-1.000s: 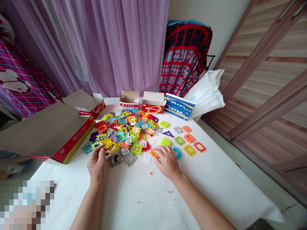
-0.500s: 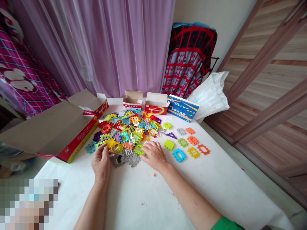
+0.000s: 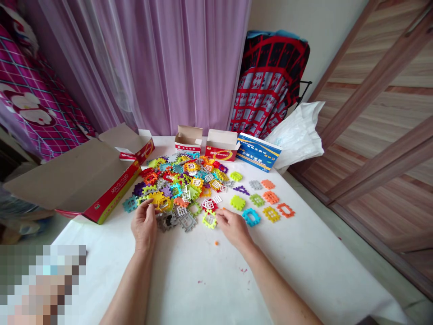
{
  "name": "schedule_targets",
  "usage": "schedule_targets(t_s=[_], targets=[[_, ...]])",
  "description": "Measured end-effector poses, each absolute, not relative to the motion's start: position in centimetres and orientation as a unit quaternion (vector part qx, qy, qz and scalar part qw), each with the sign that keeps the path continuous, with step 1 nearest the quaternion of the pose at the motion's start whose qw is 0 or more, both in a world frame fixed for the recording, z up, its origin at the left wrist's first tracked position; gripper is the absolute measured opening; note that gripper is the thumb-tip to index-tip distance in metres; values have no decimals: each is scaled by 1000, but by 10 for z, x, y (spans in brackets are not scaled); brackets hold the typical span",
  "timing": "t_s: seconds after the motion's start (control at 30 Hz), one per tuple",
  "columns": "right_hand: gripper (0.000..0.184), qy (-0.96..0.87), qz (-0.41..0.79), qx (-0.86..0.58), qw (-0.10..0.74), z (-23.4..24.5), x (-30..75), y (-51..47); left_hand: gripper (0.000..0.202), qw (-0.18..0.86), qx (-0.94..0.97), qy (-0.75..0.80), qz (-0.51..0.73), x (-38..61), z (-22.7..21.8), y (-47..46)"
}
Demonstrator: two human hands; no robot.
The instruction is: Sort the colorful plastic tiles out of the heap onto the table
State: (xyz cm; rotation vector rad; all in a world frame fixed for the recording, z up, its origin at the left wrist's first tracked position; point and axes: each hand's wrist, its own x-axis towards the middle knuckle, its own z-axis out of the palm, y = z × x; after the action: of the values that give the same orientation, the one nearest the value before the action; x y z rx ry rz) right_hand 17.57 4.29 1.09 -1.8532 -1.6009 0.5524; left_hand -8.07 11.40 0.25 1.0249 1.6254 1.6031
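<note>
A white table [image 3: 304,257] is half covered by a pile [image 3: 182,180] of coloured tiles. At its near edge, a yellow tile [image 3: 156,197] is touched by the left hand [image 3: 145,224], fingers curled, grip unclear. A lime tile [image 3: 209,220] is met by the loosely open, empty right hand [image 3: 234,227].

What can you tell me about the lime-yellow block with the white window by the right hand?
The lime-yellow square plastic block is a toothed frame with a white lattice window piece set in its opening. It lies flat on the white table, at the near edge of the heap of coloured blocks, with a grey toothed block just left of it. The right hand has its fingertips right beside it; whether they touch cannot be told.
</note>
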Motion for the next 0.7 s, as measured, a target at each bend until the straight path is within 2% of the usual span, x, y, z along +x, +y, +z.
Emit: schedule_targets(t_s=[0.2,0.37,0.7], targets=[[18,-678,46,-689,252,19,171,32,37,315,389,618,606,-80,5,113],[28,-705,11,-671,231,11,163,32,37,312,388,616,610,-80,5,113],[23,-714,-24,-665,219,2,163,30,38,310,391,622,603,-80,8,111]])
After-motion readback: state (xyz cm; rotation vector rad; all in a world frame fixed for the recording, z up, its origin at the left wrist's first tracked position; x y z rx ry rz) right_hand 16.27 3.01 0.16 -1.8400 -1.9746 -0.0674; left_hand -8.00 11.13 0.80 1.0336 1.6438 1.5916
